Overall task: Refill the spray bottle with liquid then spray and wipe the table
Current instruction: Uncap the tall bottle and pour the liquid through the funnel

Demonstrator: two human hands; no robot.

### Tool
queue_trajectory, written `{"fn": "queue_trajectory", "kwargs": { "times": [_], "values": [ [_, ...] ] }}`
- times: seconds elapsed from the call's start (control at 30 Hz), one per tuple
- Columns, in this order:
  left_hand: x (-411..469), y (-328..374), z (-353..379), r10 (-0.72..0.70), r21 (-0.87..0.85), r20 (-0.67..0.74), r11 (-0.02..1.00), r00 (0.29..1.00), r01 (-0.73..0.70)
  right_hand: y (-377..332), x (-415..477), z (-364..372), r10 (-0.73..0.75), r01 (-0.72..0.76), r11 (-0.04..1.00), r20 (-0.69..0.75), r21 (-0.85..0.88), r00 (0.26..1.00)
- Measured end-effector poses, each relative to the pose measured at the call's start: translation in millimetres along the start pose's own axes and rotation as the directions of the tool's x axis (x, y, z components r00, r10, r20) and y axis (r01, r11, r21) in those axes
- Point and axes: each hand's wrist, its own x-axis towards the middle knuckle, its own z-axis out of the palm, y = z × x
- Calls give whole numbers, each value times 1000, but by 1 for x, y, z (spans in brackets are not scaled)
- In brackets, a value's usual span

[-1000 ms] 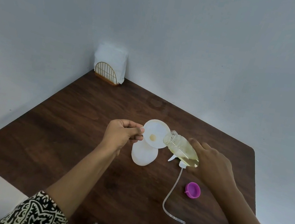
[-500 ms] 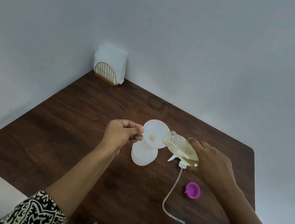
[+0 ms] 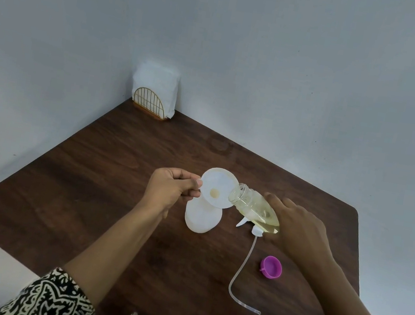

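Observation:
A white spray bottle (image 3: 201,218) stands near the middle of the dark wooden table (image 3: 85,192), with a white funnel (image 3: 219,187) set in its neck. My left hand (image 3: 172,188) pinches the funnel's rim. My right hand (image 3: 299,227) grips a clear refill bottle (image 3: 253,206) of pale yellow liquid, tipped with its open mouth over the funnel's edge. A little yellow liquid sits in the funnel's throat. The white spray head (image 3: 247,223) with its long dip tube (image 3: 240,273) lies on the table just below the refill bottle.
A purple cap (image 3: 271,267) lies on the table right of the dip tube. A gold wire napkin holder with white napkins (image 3: 155,93) stands in the far corner against the grey wall. The table's edges run near left and right.

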Motion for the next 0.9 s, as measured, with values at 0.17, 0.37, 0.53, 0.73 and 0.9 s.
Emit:
{"fn": "queue_trajectory", "kwargs": {
  "times": [0.17,0.37,0.53,0.73,0.9],
  "values": [
    [-1,0,0,7,-9,6,1000,1000,-7,0,1,0,-2,2,1000,7,-5,1000],
    [-1,0,0,5,-3,-2,1000,1000,-5,2,2,2,-10,10,1000,7,-7,1000],
    [-1,0,0,7,-10,5,1000,1000,-7,2,3,1,-14,14,1000,14,-11,1000],
    [-1,0,0,13,-13,7,1000,1000,-12,5,4,5,-21,21,1000,2,-5,1000],
    [0,0,0,11,1,0,1000,1000,-11,6,5,6,-25,25,1000,-2,-2,1000]
  ]
}}
